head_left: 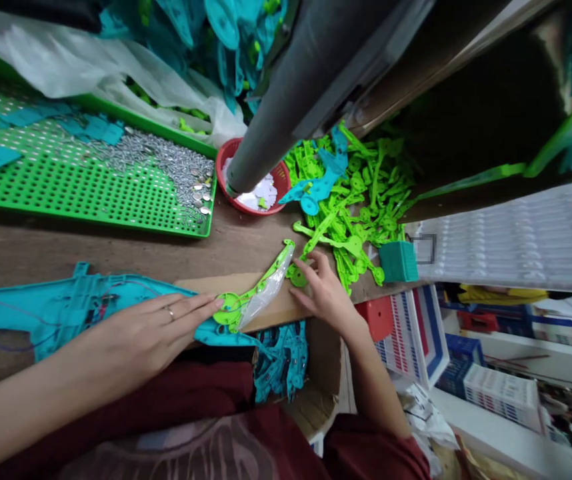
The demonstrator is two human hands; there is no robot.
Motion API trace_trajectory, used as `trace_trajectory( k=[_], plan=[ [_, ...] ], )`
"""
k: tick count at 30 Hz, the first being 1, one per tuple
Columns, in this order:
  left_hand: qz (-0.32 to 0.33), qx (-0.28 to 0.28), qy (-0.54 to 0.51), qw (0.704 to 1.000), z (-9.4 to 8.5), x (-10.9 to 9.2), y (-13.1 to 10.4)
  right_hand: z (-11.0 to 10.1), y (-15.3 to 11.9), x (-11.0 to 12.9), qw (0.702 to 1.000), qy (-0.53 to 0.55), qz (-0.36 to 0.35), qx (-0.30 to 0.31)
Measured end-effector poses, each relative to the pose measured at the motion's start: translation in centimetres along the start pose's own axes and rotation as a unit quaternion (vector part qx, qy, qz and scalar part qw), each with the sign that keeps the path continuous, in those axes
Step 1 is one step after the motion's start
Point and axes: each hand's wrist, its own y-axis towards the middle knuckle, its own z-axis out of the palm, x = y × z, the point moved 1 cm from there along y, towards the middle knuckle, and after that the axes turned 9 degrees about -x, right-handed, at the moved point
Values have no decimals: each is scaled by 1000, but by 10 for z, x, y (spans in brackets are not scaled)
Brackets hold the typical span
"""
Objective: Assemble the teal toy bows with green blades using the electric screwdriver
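Note:
My left hand [153, 330] lies flat with its fingers stretched over a long blue plastic shell half [61, 303] with thin wires inside. Its fingertips touch the round end of a bright green plastic arm [229, 310], which has a clear curved piece [269, 290] along it. This arm rests partly on the shell and partly on a cardboard strip [286, 310]. To the right, my right hand [323, 290] has thumb and forefinger around the disc of a second green plastic part [299, 275], at the edge of the heap of green parts [366, 193].
A grey post [306, 87] slants down into a red basket [223, 190] with white pieces. At left is a perforated green tray [91, 207] of screws [166, 167]. A blue part [323, 177] tops the heap, near a teal block [399, 261]. Below sits a carton [323, 393] of blue parts.

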Motion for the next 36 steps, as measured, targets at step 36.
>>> trace_trajectory(
  k=[36],
  plan=[
    [23,0,-31,999,5,6,-2,-22,-43,12,906,199,146,-344]
  ],
)
